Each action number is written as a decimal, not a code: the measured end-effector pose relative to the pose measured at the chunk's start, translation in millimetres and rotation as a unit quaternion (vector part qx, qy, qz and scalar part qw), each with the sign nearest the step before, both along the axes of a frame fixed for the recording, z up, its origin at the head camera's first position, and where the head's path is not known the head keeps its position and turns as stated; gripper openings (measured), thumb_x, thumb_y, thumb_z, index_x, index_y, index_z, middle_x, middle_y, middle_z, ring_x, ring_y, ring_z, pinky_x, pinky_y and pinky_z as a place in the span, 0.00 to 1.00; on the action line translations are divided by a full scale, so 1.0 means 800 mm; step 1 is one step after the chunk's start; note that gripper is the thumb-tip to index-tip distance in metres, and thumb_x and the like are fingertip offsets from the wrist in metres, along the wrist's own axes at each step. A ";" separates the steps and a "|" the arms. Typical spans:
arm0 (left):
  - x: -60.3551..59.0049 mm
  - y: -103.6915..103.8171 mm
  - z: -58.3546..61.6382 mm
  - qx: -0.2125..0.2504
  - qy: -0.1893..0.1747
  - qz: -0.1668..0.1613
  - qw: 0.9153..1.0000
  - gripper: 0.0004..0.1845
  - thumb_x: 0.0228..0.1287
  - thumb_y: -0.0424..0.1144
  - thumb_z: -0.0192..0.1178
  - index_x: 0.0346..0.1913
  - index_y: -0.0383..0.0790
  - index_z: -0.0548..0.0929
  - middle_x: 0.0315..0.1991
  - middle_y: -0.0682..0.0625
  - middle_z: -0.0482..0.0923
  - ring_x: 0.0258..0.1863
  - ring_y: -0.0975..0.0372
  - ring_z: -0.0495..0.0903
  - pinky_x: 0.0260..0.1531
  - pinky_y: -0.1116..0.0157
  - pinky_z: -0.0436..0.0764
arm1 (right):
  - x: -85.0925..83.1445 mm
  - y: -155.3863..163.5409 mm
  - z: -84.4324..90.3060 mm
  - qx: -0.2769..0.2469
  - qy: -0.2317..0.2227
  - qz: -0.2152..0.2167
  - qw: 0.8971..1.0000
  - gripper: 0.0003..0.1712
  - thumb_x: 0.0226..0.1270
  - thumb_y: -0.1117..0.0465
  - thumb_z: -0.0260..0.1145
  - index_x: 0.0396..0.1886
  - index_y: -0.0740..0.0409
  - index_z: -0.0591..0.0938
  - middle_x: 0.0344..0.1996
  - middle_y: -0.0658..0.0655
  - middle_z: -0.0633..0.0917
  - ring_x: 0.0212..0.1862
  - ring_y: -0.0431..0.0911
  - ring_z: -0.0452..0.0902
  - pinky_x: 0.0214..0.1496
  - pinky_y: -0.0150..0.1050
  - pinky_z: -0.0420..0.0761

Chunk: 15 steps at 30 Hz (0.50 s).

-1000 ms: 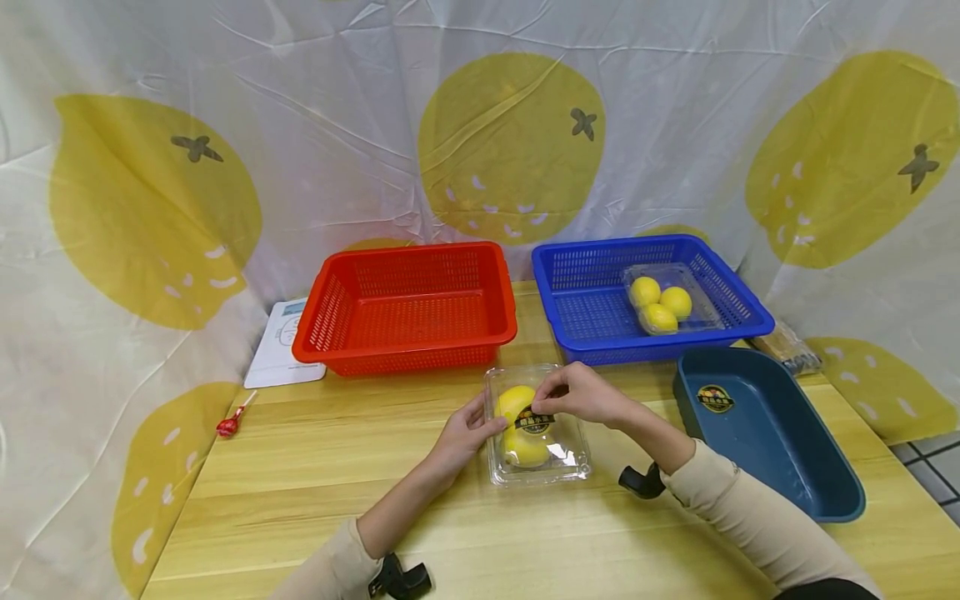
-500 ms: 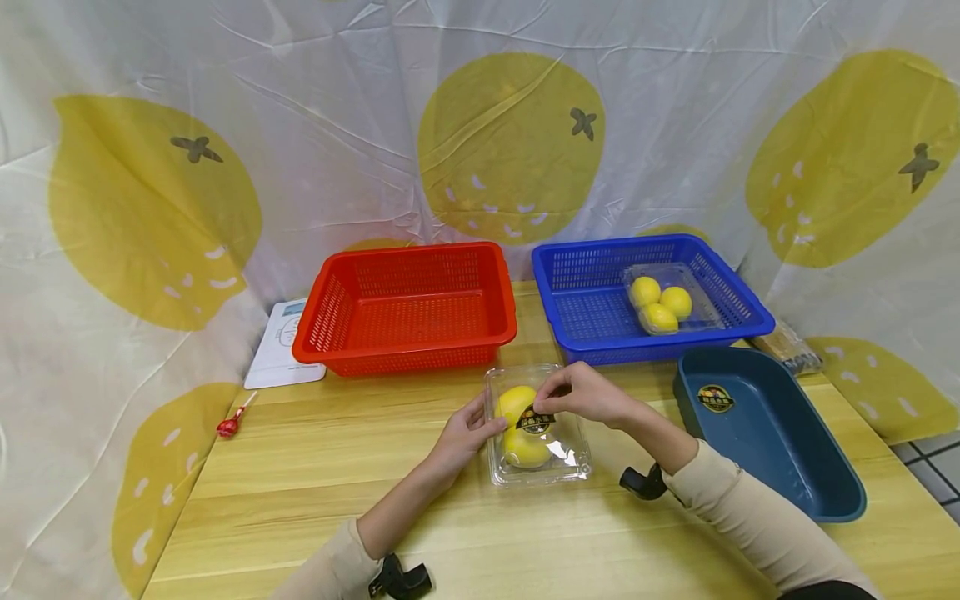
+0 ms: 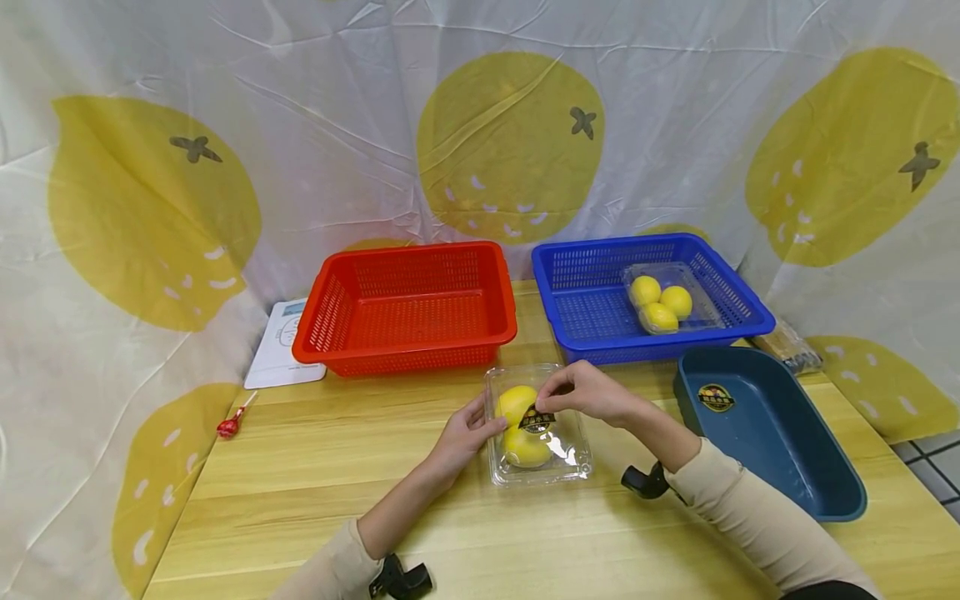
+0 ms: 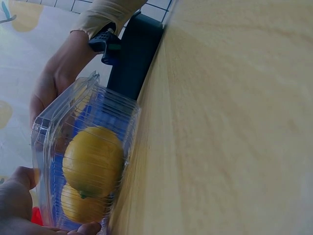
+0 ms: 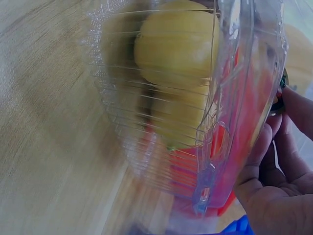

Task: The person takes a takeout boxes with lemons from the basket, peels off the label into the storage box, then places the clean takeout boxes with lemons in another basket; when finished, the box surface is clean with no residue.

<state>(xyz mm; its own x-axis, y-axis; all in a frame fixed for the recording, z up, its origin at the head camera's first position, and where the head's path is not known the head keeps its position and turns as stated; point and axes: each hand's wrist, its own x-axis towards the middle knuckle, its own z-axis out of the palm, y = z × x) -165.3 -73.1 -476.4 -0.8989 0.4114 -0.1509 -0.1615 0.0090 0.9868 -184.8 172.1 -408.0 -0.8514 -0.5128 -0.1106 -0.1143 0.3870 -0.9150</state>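
Note:
A clear plastic clamshell box [image 3: 566, 462] with yellow lemons [image 3: 527, 447] inside stands on the wooden table, its lid down. My left hand [image 3: 459, 440] grips the box's left side, thumb on the lid, fingers along the wall in the left wrist view. Above the lid, my right hand [image 3: 585, 395] pinches the edge of a black-and-gold sticker [image 3: 537, 420] between thumb and fingertips. In the right wrist view the sticker [image 5: 279, 98] sits at the lid's outer face, partly hidden by the fingers. Whether all of it touches the lid I cannot tell.
Behind the box are a red basket [image 3: 405, 360] and a blue basket [image 3: 600, 343], the blue one holding another clear box of lemons [image 3: 660, 317]. To the right stands a dark teal tray [image 3: 780, 442] with a sticker inside. A lollipop [image 3: 229, 427] and a white card [image 3: 279, 358] lie left.
My right fingertips and the sticker have shifted very slightly to the right across the lid. The left hand and the box stay in place.

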 end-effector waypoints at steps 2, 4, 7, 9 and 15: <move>0.000 0.000 0.000 -0.001 0.002 0.001 1.000 0.45 0.65 0.42 0.63 0.76 0.29 0.49 0.76 0.34 0.51 0.74 0.45 0.57 0.70 0.56 0.62 | -0.001 0.001 -0.001 -0.003 -0.002 0.001 1.000 0.09 0.61 0.61 0.70 0.36 0.64 0.87 0.35 0.55 0.88 0.40 0.42 0.81 0.46 0.36 0.81; -0.001 0.000 0.000 -0.003 0.006 0.002 1.000 0.45 0.65 0.42 0.63 0.75 0.29 0.50 0.76 0.34 0.51 0.74 0.45 0.57 0.70 0.55 0.62 | -0.001 0.002 -0.001 -0.006 -0.004 0.001 1.000 0.09 0.61 0.61 0.70 0.36 0.64 0.87 0.35 0.55 0.88 0.40 0.42 0.81 0.47 0.36 0.81; -0.001 0.001 -0.001 -0.005 0.004 0.002 1.000 0.45 0.65 0.42 0.63 0.76 0.30 0.50 0.76 0.35 0.52 0.74 0.45 0.57 0.70 0.55 0.62 | -0.001 0.003 -0.001 -0.013 -0.008 0.007 1.000 0.10 0.62 0.62 0.69 0.37 0.66 0.87 0.35 0.55 0.88 0.39 0.42 0.80 0.47 0.36 0.80; -0.001 0.001 -0.002 -0.007 0.004 0.001 1.000 0.44 0.65 0.42 0.63 0.76 0.31 0.51 0.76 0.35 0.52 0.74 0.45 0.58 0.70 0.55 0.62 | -0.001 0.004 -0.001 -0.018 -0.014 0.009 1.000 0.10 0.62 0.62 0.69 0.37 0.67 0.86 0.35 0.55 0.88 0.40 0.42 0.81 0.48 0.36 0.80; -0.002 0.000 -0.003 -0.012 0.009 0.001 1.000 0.43 0.66 0.41 0.62 0.76 0.31 0.51 0.75 0.34 0.53 0.73 0.45 0.58 0.70 0.54 0.62 | -0.005 0.008 -0.001 -0.036 -0.046 -0.009 0.998 0.12 0.63 0.60 0.69 0.39 0.66 0.86 0.36 0.52 0.87 0.41 0.43 0.80 0.49 0.38 0.81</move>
